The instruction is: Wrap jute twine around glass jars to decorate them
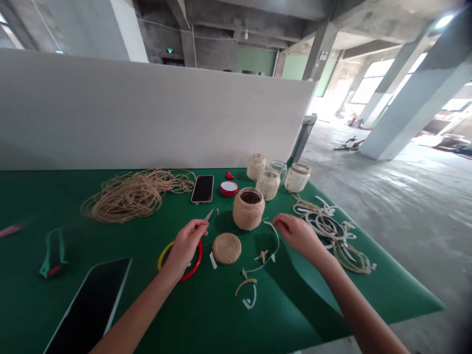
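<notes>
A concrete hall with square pillars and bright windows stretches away behind a white partition (147, 110), and in front of it lies a table covered with a green mat (258, 314).

The left hand (188, 244) is closed in a pinch around a small craft blade (209, 215), whose pointed metal tip sticks out past the fingers. Beneath that hand lies a red and yellow plastic ring (197, 260), partly hidden by the palm and wrist. The fingers of the right hand (299, 235) curl downward at one end of a pale fibre strand (276, 241); whether they grip it or only touch it cannot be told. The strand trails down the mat, with loose twine scraps (247, 287) lying below it.

Between the hands sit a flat coiled twine disc (226, 248) and, just beyond it, a twine-wrapped jar (249, 209), open at the top. A tangle of pale strips and twine (328, 231) lies to the right of the right hand. Farther back, three more wrapped jars (269, 184) stand around a clear glass jar (278, 167), near a red lid (229, 188). A smartphone (202, 189) lies face up near the lid, and a loose hank of jute twine (136, 196) spreads to its left. A second, larger phone (90, 305) lies at the near left edge beside a green pouch (53, 253).
</notes>
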The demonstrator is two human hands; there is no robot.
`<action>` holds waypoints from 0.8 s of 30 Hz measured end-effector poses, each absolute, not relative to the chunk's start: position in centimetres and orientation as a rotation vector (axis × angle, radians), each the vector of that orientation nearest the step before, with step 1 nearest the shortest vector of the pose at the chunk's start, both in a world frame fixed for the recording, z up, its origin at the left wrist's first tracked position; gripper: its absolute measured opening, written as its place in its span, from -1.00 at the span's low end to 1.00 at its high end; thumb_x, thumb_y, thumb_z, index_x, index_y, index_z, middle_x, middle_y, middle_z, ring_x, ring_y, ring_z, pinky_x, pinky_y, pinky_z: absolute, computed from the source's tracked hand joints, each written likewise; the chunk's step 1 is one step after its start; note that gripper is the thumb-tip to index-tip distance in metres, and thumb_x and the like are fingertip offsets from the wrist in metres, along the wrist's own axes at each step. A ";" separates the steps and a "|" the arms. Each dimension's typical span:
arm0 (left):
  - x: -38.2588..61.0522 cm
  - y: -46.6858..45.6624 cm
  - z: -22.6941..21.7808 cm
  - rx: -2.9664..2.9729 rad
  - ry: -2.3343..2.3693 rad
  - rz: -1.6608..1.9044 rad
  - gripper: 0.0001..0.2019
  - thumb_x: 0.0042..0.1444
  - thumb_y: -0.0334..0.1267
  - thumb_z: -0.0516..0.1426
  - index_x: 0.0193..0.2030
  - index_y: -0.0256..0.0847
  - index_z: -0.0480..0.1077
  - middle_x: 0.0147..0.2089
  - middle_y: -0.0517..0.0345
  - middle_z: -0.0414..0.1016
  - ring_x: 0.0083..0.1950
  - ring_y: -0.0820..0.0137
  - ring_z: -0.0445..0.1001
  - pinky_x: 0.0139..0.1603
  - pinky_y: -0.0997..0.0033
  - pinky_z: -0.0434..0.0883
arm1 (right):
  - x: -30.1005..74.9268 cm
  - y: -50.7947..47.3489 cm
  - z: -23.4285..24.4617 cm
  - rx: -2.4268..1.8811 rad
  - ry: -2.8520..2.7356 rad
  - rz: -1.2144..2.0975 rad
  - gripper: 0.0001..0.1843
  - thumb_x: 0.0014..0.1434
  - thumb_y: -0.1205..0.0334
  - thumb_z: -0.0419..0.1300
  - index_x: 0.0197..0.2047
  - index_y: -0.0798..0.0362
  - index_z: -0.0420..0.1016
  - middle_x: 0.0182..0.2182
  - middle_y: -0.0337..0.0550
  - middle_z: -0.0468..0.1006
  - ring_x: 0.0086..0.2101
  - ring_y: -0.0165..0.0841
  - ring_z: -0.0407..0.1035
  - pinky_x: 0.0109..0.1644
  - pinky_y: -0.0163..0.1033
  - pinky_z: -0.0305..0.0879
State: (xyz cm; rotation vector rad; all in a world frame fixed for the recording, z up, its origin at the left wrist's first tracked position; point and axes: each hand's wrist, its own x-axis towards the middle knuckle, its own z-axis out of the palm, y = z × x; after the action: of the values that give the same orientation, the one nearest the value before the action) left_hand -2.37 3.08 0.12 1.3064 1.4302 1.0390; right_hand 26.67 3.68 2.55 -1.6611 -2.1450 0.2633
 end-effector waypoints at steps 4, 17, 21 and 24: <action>-2.4 3.1 0.1 1.346 1.472 0.966 -0.67 0.04 -0.01 0.02 -0.23 -0.24 0.35 -0.40 0.14 0.36 -0.57 0.51 0.18 -0.56 0.52 0.17 | 31.9 4.3 1.5 -2.062 -2.056 -0.097 -0.76 0.15 0.21 -0.07 -0.27 -0.02 0.41 -0.24 -0.14 0.49 -0.29 -0.27 0.37 -0.36 -0.28 0.17; -2.3 2.9 0.3 1.431 1.486 0.916 -0.67 0.00 0.03 0.05 -0.27 -0.18 0.39 -0.38 0.08 0.46 -0.47 0.36 0.38 -0.54 0.50 0.21 | 39.5 3.2 -0.6 -2.270 -2.111 -0.123 -0.74 0.07 0.06 0.02 -0.47 0.01 0.40 -0.38 -0.15 0.45 -0.33 -0.23 0.31 -0.29 -0.19 0.10; -2.4 3.1 -0.1 1.436 1.474 0.930 -0.67 0.01 0.03 0.05 -0.26 -0.17 0.39 -0.36 0.07 0.47 -0.41 0.31 0.42 -0.52 0.49 0.23 | 39.3 3.2 -0.7 -2.198 -2.154 -0.154 -0.78 0.07 0.11 0.01 -0.44 0.01 0.39 -0.35 -0.14 0.46 -0.26 -0.18 0.29 -0.23 -0.14 0.07; -2.5 3.1 -0.1 1.453 1.460 0.930 -0.68 0.02 0.03 0.05 -0.27 -0.17 0.40 -0.36 0.07 0.47 -0.30 0.26 0.44 -0.44 0.48 0.28 | 38.9 3.4 0.0 -2.155 -2.114 -0.134 -0.76 0.13 0.08 -0.04 -0.39 0.01 0.35 -0.37 -0.15 0.48 -0.28 -0.22 0.31 -0.24 -0.17 0.09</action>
State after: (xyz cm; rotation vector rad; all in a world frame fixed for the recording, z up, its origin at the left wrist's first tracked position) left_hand -2.46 3.13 -0.12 1.4528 1.4598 0.9296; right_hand 38.93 3.42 -0.01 -2.1548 -2.1142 -0.1337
